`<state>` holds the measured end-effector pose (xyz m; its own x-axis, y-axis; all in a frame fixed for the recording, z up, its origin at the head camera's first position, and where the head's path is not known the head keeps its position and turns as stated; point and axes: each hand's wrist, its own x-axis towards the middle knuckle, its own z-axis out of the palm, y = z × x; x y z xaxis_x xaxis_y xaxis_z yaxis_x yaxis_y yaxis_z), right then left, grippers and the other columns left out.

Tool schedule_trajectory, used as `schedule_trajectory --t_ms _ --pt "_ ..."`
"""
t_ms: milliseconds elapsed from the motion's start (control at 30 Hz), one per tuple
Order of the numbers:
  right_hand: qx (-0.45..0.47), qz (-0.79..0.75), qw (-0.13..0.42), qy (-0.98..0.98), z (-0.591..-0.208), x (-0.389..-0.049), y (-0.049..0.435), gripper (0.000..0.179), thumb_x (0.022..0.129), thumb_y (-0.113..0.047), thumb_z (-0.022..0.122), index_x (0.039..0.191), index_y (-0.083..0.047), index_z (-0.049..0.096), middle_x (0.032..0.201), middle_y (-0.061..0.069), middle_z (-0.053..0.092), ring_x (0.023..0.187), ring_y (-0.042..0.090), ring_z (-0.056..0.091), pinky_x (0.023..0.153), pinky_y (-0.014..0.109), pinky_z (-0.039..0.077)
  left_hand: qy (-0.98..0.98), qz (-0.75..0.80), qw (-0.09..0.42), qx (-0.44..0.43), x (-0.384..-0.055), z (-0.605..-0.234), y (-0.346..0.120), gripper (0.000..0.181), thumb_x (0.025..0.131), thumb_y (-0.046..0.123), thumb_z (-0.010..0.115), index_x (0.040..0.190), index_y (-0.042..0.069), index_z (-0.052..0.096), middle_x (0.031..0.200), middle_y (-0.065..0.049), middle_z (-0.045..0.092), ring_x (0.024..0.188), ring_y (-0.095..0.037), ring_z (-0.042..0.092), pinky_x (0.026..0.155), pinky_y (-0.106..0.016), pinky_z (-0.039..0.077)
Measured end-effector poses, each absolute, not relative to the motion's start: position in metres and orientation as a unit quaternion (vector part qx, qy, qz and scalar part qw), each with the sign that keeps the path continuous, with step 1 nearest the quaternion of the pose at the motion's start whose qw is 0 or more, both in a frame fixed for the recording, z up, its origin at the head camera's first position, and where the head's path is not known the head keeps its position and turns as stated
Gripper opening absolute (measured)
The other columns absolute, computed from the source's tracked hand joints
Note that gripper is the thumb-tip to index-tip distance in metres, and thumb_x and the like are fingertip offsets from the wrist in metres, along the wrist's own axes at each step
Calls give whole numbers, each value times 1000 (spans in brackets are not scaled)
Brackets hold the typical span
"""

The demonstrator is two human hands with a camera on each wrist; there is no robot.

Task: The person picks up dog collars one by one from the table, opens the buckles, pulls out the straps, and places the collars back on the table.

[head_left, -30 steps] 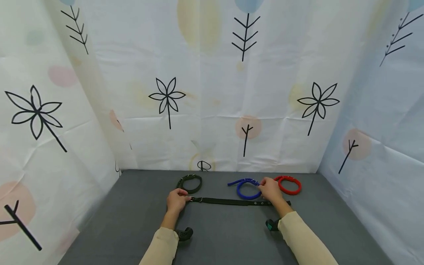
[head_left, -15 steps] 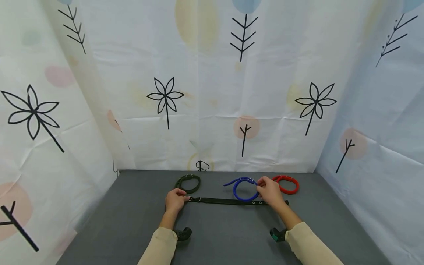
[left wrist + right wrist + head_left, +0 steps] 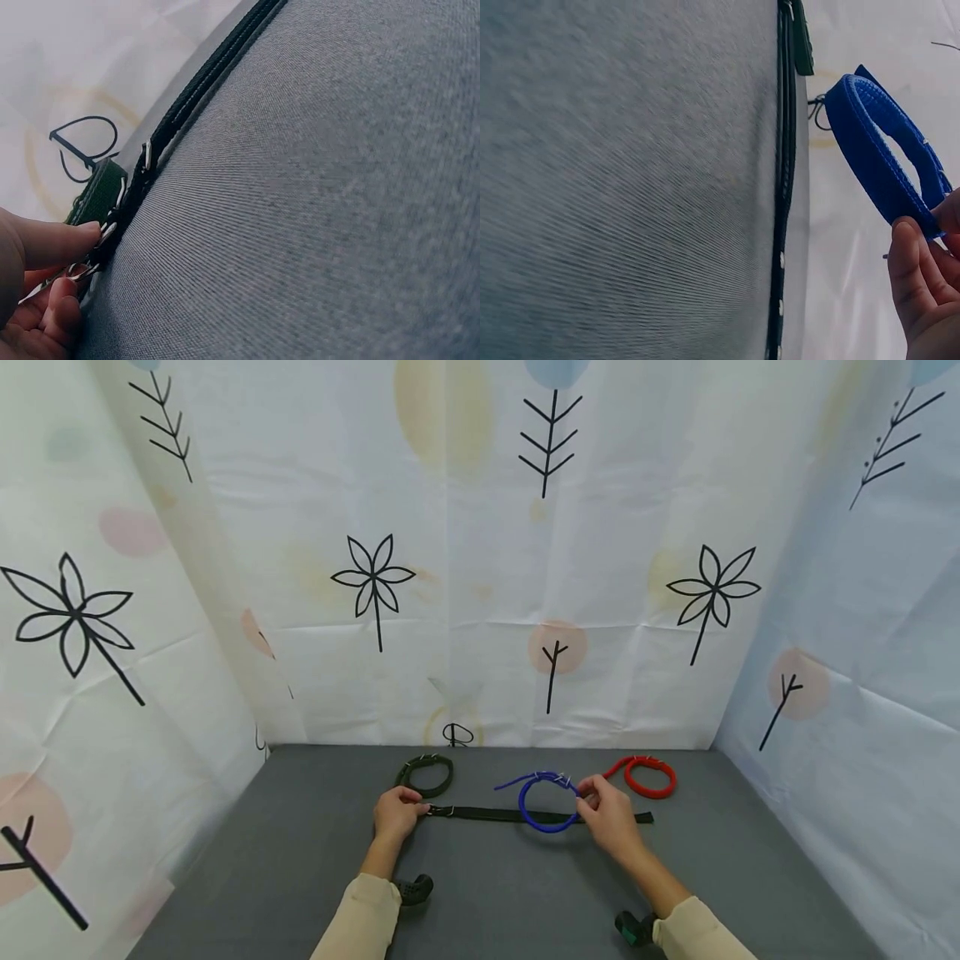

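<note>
In the head view my right hand point(image 3: 611, 818) pinches a blue collar point(image 3: 522, 807), curled into a ring and lifted off the table. The right wrist view shows thumb and fingers on the edge of this blue collar point(image 3: 866, 150). A black collar point(image 3: 480, 814) lies stretched straight across the table, partly behind the blue ring. At its left end my left hand point(image 3: 400, 814) holds the metal buckle point(image 3: 109, 231), pinched between thumb and fingers. Several punched holes run along the black collar's right part point(image 3: 778, 285).
A dark green collar point(image 3: 431, 794) lies looped behind the left hand. Beyond the right hand is a red collar point(image 3: 652, 795), looped with its tail to the left. The grey table point(image 3: 510, 893) ends at a patterned white cloth point(image 3: 465, 685) behind and on both sides.
My right hand has lifted the blue collar and brought it a little left and nearer, over the black collar. More of the red collar shows. My left hand has kept its place.
</note>
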<state>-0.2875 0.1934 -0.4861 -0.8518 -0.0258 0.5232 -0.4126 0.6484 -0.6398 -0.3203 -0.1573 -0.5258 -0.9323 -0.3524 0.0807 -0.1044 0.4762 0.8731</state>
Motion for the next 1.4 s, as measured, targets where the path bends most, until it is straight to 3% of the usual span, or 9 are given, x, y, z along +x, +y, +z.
schedule_trajectory --t_ms 400,767,1033,1400 --pt "150 429 257 -853 -495 -266 190 24 76 10 73 87 -8 61 60 -7 53 51 3 48 45 25 42 -854 -484 144 124 -317 -526 -151 20 76 5 82 88 3 65 85 -9 63 78 -27 57 68 -42 45" --pt "152 425 257 -855 -495 -260 188 24 76 10 73 88 -8 61 64 -10 54 54 3 50 46 25 43 -849 -490 162 116 -312 -522 -143 19 77 6 81 91 4 68 91 -11 65 84 -31 59 72 -46 46" --pt "178 435 264 -843 -494 -258 182 25 76 11 72 89 -7 61 67 -9 55 55 3 50 46 24 43 -844 -502 179 66 -306 -511 -127 14 82 15 78 90 9 69 90 -4 66 81 -24 59 70 -40 44" --pt "211 449 277 -823 -494 -251 172 27 74 13 72 89 -8 62 70 -6 55 57 2 49 46 23 43 -834 -541 99 -48 -287 -477 -99 16 88 25 73 97 12 69 90 1 64 79 -16 56 65 -34 46"
